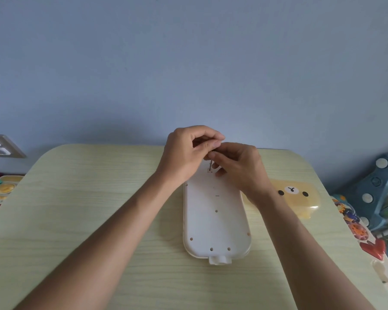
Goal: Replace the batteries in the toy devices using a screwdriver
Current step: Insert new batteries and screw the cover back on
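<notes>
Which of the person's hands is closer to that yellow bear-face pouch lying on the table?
The right hand. It works at the white plastic toy's far end, just left of the yellow bear-face pouch, its wrist overlapping the pouch's edge in view. The left hand is farther left, beyond the right one.

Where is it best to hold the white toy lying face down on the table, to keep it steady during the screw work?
Hold the white toy by its long side edges near the middle, coming from above with fingers across its flat back. It lies flat and long on the table, with the screwdriver working at the far end, so probably a mid-body grip steadies it without crowding both hands there.
</notes>
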A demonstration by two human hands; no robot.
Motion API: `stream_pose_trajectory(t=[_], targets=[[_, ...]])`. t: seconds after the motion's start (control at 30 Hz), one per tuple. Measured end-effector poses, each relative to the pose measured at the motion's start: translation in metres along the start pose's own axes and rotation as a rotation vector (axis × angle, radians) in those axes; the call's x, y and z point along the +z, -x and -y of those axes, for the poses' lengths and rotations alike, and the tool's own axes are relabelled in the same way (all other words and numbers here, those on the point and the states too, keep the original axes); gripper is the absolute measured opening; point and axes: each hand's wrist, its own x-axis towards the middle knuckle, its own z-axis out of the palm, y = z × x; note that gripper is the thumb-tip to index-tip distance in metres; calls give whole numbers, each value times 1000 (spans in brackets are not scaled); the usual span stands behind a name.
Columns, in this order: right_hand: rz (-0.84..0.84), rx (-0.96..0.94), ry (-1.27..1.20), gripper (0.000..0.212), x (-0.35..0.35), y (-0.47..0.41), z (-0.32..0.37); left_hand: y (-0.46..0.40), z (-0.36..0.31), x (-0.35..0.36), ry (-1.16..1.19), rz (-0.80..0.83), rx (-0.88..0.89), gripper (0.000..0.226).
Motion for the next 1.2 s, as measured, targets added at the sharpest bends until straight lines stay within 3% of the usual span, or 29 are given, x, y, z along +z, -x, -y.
stream_pose_trajectory(t=[0.07,0.2,0.33,0.47,0.63,0.73,0.83,0.97,1.1,1.2], targets=[[-34,23,0,10,0,0,-1,2,1,-1,32,25,-9,12],[-96,14,25,29,6,-2,-2,2,6,1,98,-22,-77,17],[-3,13,0,6,0,0,0,2,9,-3,107,13,-62,13],[-41,35,-34,8,-1,1,-3,3,8,-5,122,45,-72,22],[-48,-11,18,11,3,1,-2,2,8,7,101,-54,-62,10],[33,8,3,11,-1,2,-2,3,7,5,91,-7,-57,13],[-10,52,-35,8,-1,0,-3,3,6,3,79,41,-47,17],[-45,38,-4,19,6,-1,-2,3,5,6,62,-52,-62,14],[38,49,-28,15,0,1,1,4,5,3,39,-32,-52,14],[6,67,-36,12,-4,0,-1,6,5,1,53,8,-36,17]])
